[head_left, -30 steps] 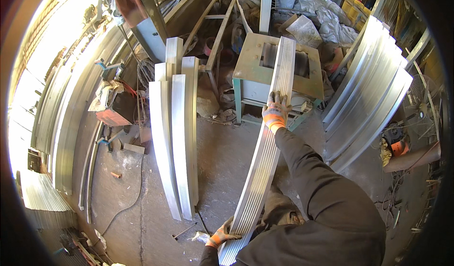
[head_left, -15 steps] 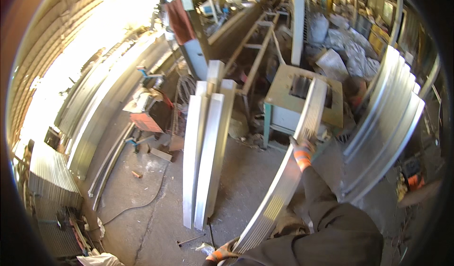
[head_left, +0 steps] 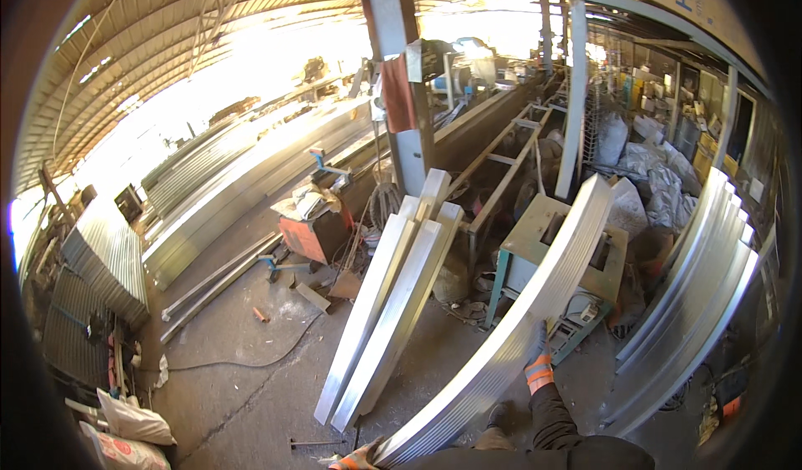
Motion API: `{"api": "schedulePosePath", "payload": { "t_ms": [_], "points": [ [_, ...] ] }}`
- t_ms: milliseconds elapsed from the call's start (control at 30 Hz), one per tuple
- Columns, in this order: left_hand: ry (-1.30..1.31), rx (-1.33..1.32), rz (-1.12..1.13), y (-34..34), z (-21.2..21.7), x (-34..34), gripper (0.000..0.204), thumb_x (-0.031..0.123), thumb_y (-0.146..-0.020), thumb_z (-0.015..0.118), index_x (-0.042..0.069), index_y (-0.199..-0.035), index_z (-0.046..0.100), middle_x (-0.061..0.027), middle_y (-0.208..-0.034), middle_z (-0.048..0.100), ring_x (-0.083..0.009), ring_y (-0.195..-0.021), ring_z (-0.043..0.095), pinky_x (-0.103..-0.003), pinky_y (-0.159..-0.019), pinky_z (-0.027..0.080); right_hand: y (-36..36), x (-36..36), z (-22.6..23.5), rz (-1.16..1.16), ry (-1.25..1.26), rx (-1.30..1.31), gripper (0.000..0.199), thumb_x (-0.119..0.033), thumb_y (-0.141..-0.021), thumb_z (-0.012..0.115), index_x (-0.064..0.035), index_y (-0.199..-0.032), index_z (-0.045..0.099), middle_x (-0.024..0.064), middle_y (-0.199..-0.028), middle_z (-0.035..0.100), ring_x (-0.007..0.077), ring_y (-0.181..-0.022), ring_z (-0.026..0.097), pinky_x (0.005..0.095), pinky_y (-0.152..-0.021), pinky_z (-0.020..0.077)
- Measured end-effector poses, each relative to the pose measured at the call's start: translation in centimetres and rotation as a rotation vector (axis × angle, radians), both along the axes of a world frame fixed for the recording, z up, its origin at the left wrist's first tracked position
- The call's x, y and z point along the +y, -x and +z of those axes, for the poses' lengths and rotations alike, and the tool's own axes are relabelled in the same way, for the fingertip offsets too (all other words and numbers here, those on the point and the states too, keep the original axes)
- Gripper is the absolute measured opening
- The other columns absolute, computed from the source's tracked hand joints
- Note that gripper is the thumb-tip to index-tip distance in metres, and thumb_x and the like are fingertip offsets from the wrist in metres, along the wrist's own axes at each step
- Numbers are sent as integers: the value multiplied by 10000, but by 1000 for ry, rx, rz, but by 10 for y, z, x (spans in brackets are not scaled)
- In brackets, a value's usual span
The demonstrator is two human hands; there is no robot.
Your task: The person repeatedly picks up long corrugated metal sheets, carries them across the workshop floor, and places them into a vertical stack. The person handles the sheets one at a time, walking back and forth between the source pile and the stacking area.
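So both gloved hands are on this long curved ribbed silver metal sheet running from bottom centre up to the right of middle: right hand wrapped around its edge mid-way, left hand gripping the bottom end at the frame's lower edge. Just left of it, a stack of flat silver metal panels leans on the concrete floor, and a green metal machine stand sits right behind the sheet.

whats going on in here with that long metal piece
A person in gloves is holding a long curved metal sheet with both hands. The right hand grips its edge partway up; the left hand holds the lower end near the floor. The sheet's top end leans over a green machine. More curved sheets stand to the right, and straight panels lean to the left.
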State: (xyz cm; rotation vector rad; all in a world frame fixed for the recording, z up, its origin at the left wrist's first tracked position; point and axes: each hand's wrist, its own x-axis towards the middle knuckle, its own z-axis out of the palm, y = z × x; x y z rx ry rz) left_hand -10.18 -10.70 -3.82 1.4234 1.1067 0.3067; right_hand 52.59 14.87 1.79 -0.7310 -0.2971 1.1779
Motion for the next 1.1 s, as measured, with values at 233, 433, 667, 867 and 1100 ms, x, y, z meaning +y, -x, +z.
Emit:
{"api": "schedulePosePath", "payload": {
  "t_ms": [233, 433, 667, 867, 1100],
  "points": [
    [-652, 458, -66, -110, 129, 102, 1048, 504, -857, 974, 118, -1718, 518, -272, -1654, 572, -515, -1523, 572, -616, -1266, 482, 60, 7, 158, -123, -180, -362, 474, -308, -1110, 805, -9, -1451, 669, 60, -1184, 779, 153, -1023, 712, 342, -882, 579],
    [-1794, 355, -114, -164, 454, 92, 665, 326, -889, 1002, 202, -1469, 702, -212, -1507, 670, -434, -1461, 632, -734, -1247, 469, 140, -45, 295, -73, -543, -1066, 973, -321, -933, 982, -17, -1735, 522, 156, -1528, 721, 300, -1394, 678, 482, -1189, 559],
    [-1814, 943, -510, -154, 642, 55, 1181, 484, -837, 1010, 84, -1793, 442, -226, -1824, 450, -410, -1710, 389, -629, -1421, 293, 207, -100, 332, 378, -732, -1325, 997, -499, -826, 920, -138, -1697, 597, 224, -1370, 719, 430, -1188, 715, 533, -998, 582],
    [-369, 1100, -581, -47, 556, 125, 1435, 757, -673, 1037, 94, -1793, 432, -328, -1679, 563, -516, -1565, 560, -604, -1334, 431, 250, -123, 282, 812, -730, -1785, 1006, -491, -780, 933, -368, -1718, 589, 179, -1411, 700, 392, -1274, 676, 525, -1065, 519],
    [-585, 670, -527, 42, 332, 93, 1542, 708, -592, 1063, -47, -1763, 403, -303, -1468, 664, -505, -1346, 630, -602, -1163, 501, 246, -110, 266, 1272, -596, -2096, 964, -632, -832, 900, -377, -1710, 591, 148, -1415, 673, 368, -1273, 665, 525, -1055, 479]
  ]
}}
